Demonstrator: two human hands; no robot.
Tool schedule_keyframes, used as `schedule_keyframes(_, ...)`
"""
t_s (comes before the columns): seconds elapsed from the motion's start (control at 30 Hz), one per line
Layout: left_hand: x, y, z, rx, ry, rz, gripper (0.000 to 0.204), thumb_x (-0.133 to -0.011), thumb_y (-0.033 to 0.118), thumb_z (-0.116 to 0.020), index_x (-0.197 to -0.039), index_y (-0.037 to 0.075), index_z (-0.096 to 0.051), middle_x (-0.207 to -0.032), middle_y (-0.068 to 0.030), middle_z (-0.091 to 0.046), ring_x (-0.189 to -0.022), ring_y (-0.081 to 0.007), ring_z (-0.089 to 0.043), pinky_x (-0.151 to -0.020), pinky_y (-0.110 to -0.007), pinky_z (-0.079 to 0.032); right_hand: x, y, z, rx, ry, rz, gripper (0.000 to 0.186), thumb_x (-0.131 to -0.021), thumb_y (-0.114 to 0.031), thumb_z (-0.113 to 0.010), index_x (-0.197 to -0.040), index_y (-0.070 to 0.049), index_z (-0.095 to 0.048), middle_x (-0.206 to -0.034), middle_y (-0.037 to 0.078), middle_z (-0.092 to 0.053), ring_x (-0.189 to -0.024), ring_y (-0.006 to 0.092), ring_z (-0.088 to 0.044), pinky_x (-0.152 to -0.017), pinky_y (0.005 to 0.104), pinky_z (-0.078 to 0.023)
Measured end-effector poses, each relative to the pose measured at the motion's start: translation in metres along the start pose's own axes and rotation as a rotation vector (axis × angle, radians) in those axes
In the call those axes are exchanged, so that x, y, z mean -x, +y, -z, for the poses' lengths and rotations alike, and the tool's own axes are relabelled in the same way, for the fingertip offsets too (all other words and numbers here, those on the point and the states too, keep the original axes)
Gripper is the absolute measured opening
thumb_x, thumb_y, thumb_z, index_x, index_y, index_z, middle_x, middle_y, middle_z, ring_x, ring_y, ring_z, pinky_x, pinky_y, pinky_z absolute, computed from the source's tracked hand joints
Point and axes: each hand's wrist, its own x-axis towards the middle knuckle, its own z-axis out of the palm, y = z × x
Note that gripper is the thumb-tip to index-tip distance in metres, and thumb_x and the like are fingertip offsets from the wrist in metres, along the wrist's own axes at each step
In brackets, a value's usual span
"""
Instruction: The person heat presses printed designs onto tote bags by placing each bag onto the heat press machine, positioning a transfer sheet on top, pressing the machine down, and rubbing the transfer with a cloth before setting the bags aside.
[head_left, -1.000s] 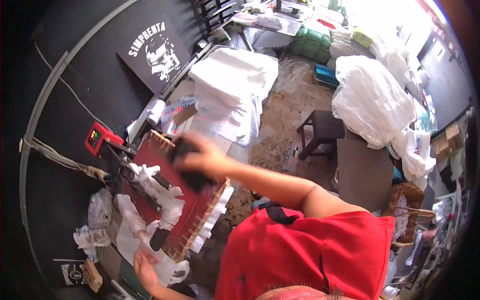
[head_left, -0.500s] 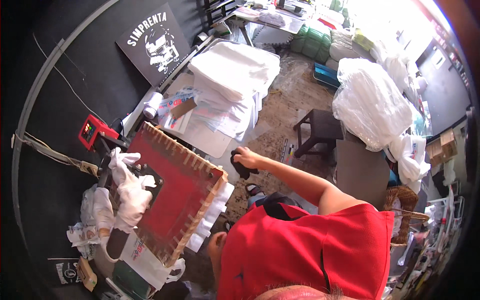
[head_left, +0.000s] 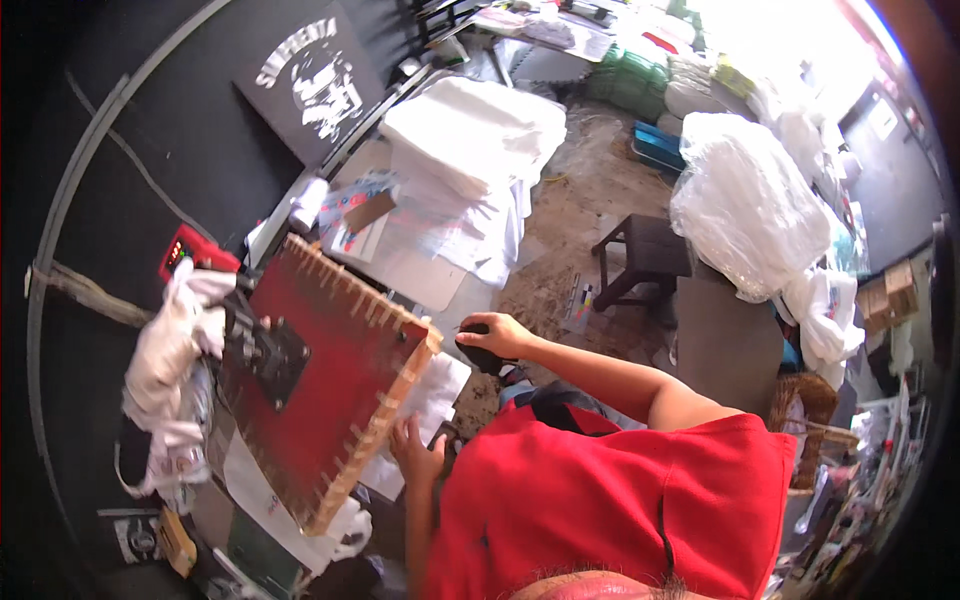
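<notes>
Right hand: my right hand [head_left: 497, 338] is out past the front corner of the red press plate [head_left: 330, 375], fingers curled shut round the black handle [head_left: 480, 356].
Left hand: my left hand [head_left: 415, 452] lies flat and spread on the white sheet [head_left: 425, 410] at the near edge of the plate, holding nothing, only pressing down.
Press plate: the red slab stands tilted up over the counter [head_left: 420, 275], its pale ribbed edge toward me, a black bracket [head_left: 268, 358] bolted to its middle.
Doing it well, I judge: keep a firm wrap on the handle, move the plate slowly and evenly, and draw my left fingers clear of the plate's edge before it closes on the sheet.
Risk, I judge: the flat hand sits just beside the hinged edge and could be pinched.
Red box: a small red control box [head_left: 185, 252] with a lit display sits behind the plate, against the dark wall.
Sign: a black square panel [head_left: 312, 75] with white print leans at the back.
Folded cloth: a white stack [head_left: 475, 130] lies on the counter's far end.
Packages: bulging white plastic bags [head_left: 745, 205] stand on the floor to the right, with a blue crate [head_left: 660, 148] behind.
</notes>
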Motion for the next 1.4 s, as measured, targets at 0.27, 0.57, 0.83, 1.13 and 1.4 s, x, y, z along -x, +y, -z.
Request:
schedule_keyframes(0.27,-0.007,-0.004,-0.01,0.02,0.113,0.016,0.067,-0.073,0.031,-0.077,-0.133,0.011,-0.052,-0.134,-0.0212,-0.044,-0.125,-0.041,-0.042,-0.104,-0.052,-0.035,0.021,-0.048,-0.06,0.29,-0.272,0.541,0.042,-0.079,-0.023,-0.072,-0.118,-0.011,-0.06,-0.115,0.019,-0.053,-0.103,0.0391,-0.059,-0.087,0.0442,-0.052)
schedule_keyframes(0.57,0.014,-0.021,0.009,0.072,0.001,0.119,0.059,-0.074,0.033,-0.076,-0.127,0.013,-0.059,-0.145,-0.0184,-0.04,-0.129,-0.0375,-0.042,-0.106,-0.05,-0.036,-0.134,-0.008,-0.17,0.784,-0.027,1.121,0.045,-0.087,-0.032,-0.065,-0.124,-0.007,-0.058,-0.13,0.022,-0.054,-0.113,0.0416,-0.055,-0.088,0.0494,-0.05)
schedule_keyframes(0.83,0.012,-0.027,-0.015,0.15,0.111,0.057,0.068,-0.067,0.034,-0.078,-0.127,0.01,-0.057,-0.148,-0.0234,-0.035,-0.136,-0.0388,-0.035,-0.11,-0.054,-0.028,-0.101,-0.083,-0.322,0.775,-0.199,1.138,0.044,-0.085,-0.032,-0.066,-0.122,-0.009,-0.06,-0.127,0.023,-0.055,-0.11,0.0406,-0.056,-0.087,0.0498,-0.051)
schedule_keyframes(1.13,0.025,-0.031,-0.01,0.182,0.032,0.14,0.069,-0.073,0.039,-0.074,-0.131,0.006,-0.054,-0.15,-0.022,-0.034,-0.14,-0.0337,-0.032,-0.111,-0.056,-0.027,-0.105,-0.102,-0.341,0.784,-0.289,1.253,0.042,-0.084,-0.031,-0.066,-0.12,-0.011,-0.062,-0.124,0.023,-0.055,-0.106,0.0395,-0.058,-0.086,0.0501,-0.051)
schedule_keyframes(1.4,0.049,-0.033,-0.002,0.206,0.029,0.255,0.069,-0.075,0.037,-0.072,-0.132,0.003,-0.052,-0.151,-0.0186,-0.034,-0.14,-0.0333,-0.032,-0.112,-0.053,-0.028,-0.12,-0.087,-0.356,0.735,-0.203,1.257,0.041,-0.082,-0.031,-0.067,-0.118,-0.013,-0.063,-0.121,0.023,-0.056,-0.104,0.0385,-0.059,-0.085,0.0504,-0.051)
